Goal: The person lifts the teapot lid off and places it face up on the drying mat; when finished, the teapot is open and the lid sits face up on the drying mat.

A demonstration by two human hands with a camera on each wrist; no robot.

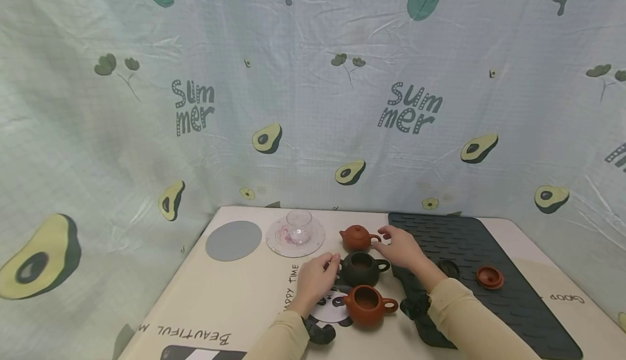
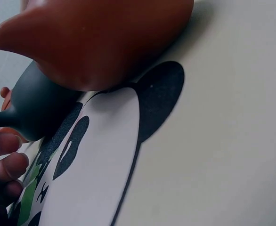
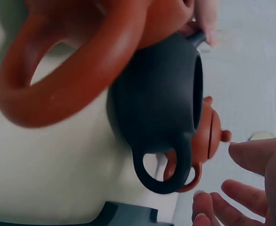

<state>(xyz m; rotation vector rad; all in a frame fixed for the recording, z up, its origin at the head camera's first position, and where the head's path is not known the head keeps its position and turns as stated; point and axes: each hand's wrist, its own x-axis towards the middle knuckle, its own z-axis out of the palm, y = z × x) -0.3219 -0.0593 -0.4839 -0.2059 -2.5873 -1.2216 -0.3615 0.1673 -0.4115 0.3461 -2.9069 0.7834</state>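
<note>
Three small teapots stand in a row. Nearest is a lidless reddish-brown teapot (image 1: 368, 306), the middle one is a lidless black teapot (image 1: 362, 268), and at the back is a reddish-brown teapot with its lid on (image 1: 358, 237). With curled fingers, my left hand (image 1: 317, 283) pinches the black teapot's spout (image 2: 5, 119). My right hand (image 1: 402, 248) is beside the rear teapot's handle, its fingers spread and loosely bent around nothing. In the right wrist view, the thumb and fingers stand apart near the lid knob (image 3: 226, 136).
A dark ridged mat (image 1: 494, 316) lies at the right, bearing a black lid (image 1: 448, 268) and a reddish-brown lid (image 1: 490, 277). At the back left a clear glass cup (image 1: 299, 224) stands on a patterned round mat (image 1: 279, 244), with a grey disc (image 1: 233, 241) beside it.
</note>
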